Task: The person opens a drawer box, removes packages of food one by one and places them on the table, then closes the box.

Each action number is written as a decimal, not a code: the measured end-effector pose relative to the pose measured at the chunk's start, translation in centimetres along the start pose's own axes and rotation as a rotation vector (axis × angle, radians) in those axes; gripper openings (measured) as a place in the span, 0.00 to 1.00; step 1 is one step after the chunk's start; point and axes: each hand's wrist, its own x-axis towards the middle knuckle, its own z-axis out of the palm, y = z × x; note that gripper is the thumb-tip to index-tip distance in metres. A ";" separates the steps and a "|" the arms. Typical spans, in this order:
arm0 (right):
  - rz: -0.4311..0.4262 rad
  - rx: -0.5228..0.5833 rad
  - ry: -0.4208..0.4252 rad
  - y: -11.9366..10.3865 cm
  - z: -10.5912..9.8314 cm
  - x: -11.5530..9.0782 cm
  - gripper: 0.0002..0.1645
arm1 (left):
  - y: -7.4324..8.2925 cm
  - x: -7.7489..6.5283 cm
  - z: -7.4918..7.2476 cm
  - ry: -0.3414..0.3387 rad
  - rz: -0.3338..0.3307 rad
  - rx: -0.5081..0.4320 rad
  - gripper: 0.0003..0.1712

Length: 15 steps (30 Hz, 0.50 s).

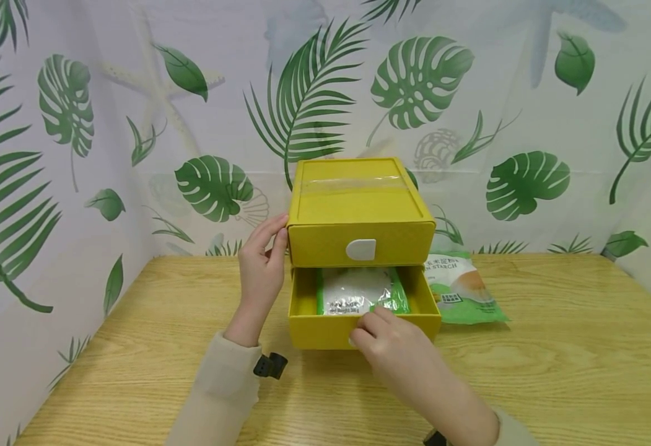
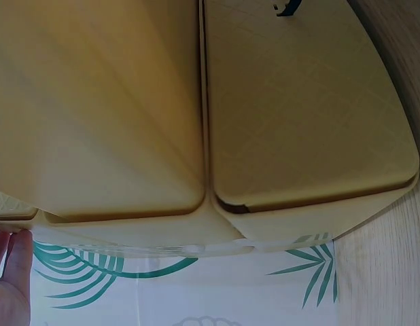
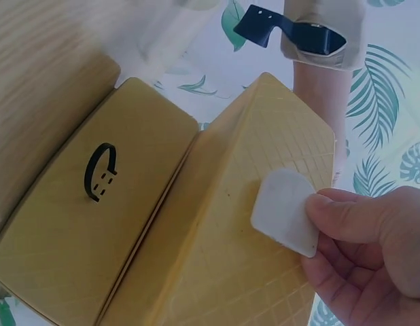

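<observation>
A yellow two-drawer box (image 1: 358, 204) stands on the table, its lower drawer (image 1: 319, 333) pulled out. A white and green packet (image 1: 353, 291) lies in that drawer. My right hand (image 1: 394, 341) is at the drawer's front. In the right wrist view its thumb and fingers pinch the white pull tab (image 3: 286, 212). My left hand (image 1: 264, 257) touches the left side of the box near the top with fairly straight fingers, and shows at the edge of the left wrist view. The upper drawer, with its own white tab (image 1: 361, 249), is in.
A green and white bag of starch (image 1: 461, 291) lies on the wooden table (image 1: 554, 359), right of the box and partly behind it. Clear tape (image 1: 353, 183) crosses the box top. A leaf-patterned cloth (image 1: 325, 80) hangs behind. Black straps (image 1: 269, 365) sit at the wrists.
</observation>
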 end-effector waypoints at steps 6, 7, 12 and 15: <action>-0.030 0.001 0.014 -0.5 -0.4 -0.1 0.11 | -0.1 0.0 0.0 0.001 0.000 0.000 0.13; -0.033 -0.001 0.016 -0.6 -0.5 -0.2 0.10 | -0.1 0.0 0.0 0.002 0.001 -0.002 0.13; -0.041 -0.013 0.002 -1.0 -1.0 -0.3 0.11 | -0.1 0.0 0.0 0.002 0.005 -0.007 0.13; -0.044 -0.018 -0.015 -1.2 -1.2 -0.4 0.11 | 0.0 0.0 -0.1 0.003 0.007 -0.009 0.13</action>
